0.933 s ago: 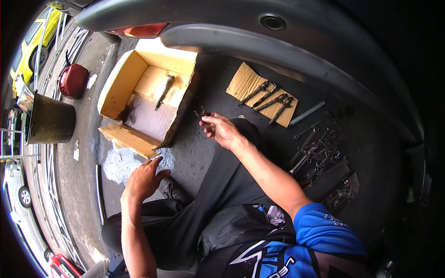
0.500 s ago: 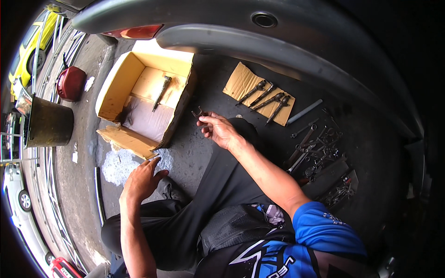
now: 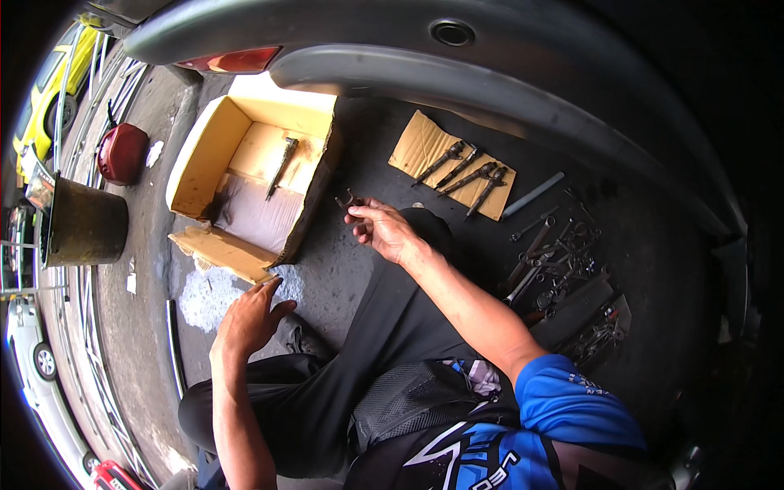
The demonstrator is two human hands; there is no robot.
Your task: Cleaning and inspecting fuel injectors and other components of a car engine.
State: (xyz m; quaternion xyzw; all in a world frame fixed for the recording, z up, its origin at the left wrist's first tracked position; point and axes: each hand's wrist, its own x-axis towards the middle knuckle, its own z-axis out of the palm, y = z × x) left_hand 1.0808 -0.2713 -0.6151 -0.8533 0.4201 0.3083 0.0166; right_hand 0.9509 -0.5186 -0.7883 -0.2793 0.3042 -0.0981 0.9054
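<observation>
My right hand is closed on a small dark forked metal piece, its two prongs sticking out past the fingertips. My left hand holds nothing; its fingers are stretched out by the torn front flap of an open cardboard box. Whether the fingertips touch that flap I cannot tell. Inside the box lies one dark fuel injector. Several more fuel injectors rest side by side on a flat cardboard piece to the right of the box.
A vehicle bumper overhangs the far side. Wrenches and other tools lie heaped at right, near a grey tube. At left stand a dark bucket and a red container. A pale patch marks the floor.
The view has shifted very slightly. Both hands keep their places, the right one with the forked metal piece in its fingers.
</observation>
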